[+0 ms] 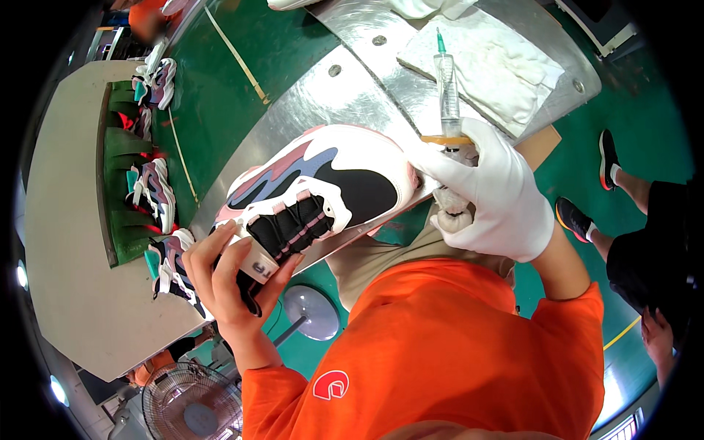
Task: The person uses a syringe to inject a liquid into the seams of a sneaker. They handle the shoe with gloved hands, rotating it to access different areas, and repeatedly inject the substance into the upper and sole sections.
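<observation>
My bare left hand grips the collar and tongue end of a white, pink, grey and black sneaker, holding it on its side above the metal table edge. My right hand, in a white glove, is closed around a clear plastic syringe with a green tip pointing up. A crumpled white cloth is also tucked in that hand. The gloved fingers touch the sneaker's toe end. My orange shirt fills the lower middle of the view.
A shiny metal table carries a white cloth pad. At the left, several matching sneakers sit on a green conveyor. A fan stands below. Another person's legs and shoes are at the right.
</observation>
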`<move>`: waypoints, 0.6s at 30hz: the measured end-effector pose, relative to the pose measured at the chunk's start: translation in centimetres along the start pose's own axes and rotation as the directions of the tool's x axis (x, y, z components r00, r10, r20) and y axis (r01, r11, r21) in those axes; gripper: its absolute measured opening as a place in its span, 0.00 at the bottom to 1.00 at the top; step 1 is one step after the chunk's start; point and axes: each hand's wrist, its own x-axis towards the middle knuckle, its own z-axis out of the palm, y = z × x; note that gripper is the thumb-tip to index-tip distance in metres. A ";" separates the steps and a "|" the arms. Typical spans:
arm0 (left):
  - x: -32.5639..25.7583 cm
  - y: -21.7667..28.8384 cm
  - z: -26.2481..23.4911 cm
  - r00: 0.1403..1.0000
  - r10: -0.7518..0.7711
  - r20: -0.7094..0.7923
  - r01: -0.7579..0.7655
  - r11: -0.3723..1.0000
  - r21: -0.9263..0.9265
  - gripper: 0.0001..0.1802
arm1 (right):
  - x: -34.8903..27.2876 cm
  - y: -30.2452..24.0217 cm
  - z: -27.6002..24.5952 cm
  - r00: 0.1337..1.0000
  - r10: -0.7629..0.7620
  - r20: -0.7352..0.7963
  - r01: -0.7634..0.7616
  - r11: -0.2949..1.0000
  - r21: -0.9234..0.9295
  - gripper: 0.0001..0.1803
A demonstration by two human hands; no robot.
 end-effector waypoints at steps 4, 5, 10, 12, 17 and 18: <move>-0.6 -0.5 -0.1 1.000 0.007 -0.008 -0.008 1.000 -0.007 0.35 | 0.2 -0.3 -0.9 0.986 0.077 0.150 -0.085 0.995 0.044 0.31; -0.7 -0.6 -0.1 1.000 0.016 -0.014 -0.016 1.000 -0.005 0.35 | 0.1 -0.5 -0.9 0.985 0.087 0.150 -0.099 0.992 0.074 0.33; -1.5 -0.5 0.0 0.998 0.050 -0.032 -0.049 0.998 0.027 0.33 | -0.1 -1.3 -1.1 0.983 0.177 0.041 -0.181 0.968 0.172 0.38; -2.0 -0.6 -0.5 0.998 0.058 -0.029 -0.057 0.997 0.045 0.36 | -0.2 -2.2 -0.4 0.971 0.217 -0.103 -0.198 0.965 0.169 0.37; -2.6 -0.4 -0.1 0.997 0.070 -0.041 -0.068 0.996 0.053 0.38 | 1.6 -2.6 1.9 0.844 0.280 -0.457 -0.264 0.959 0.099 0.39; -2.7 -0.4 0.1 0.996 0.075 -0.047 -0.073 0.996 0.050 0.37 | 2.1 -2.2 2.4 0.831 0.214 -0.513 -0.225 0.973 0.041 0.38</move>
